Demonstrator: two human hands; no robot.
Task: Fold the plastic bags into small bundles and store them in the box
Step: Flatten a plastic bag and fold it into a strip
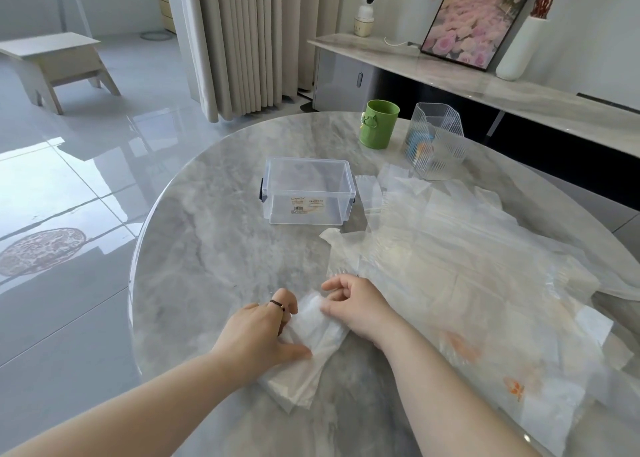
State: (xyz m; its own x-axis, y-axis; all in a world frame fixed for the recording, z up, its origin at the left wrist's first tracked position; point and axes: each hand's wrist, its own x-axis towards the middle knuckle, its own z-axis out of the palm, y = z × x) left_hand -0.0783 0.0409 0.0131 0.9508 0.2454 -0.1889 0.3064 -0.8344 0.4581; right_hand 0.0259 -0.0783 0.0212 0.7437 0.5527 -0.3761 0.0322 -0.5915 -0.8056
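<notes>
A white plastic bag [308, 349], folded into a narrow strip, lies on the marble table in front of me. My left hand [263, 332] grips its left side, thumb laid across the strip and fingers curled at its top. My right hand [353, 304] pinches the strip's upper end with curled fingers. A clear lidless plastic box [308, 193] stands behind them near the table's middle, with nothing visible inside. A pile of flat, translucent plastic bags [467, 266] spreads over the right side of the table.
A green cup [379, 124] and a clear ribbed holder [436, 141] stand at the far right of the round table [207, 248]. The table's curved edge runs along the left, with glossy floor beyond. A sideboard stands behind at the right.
</notes>
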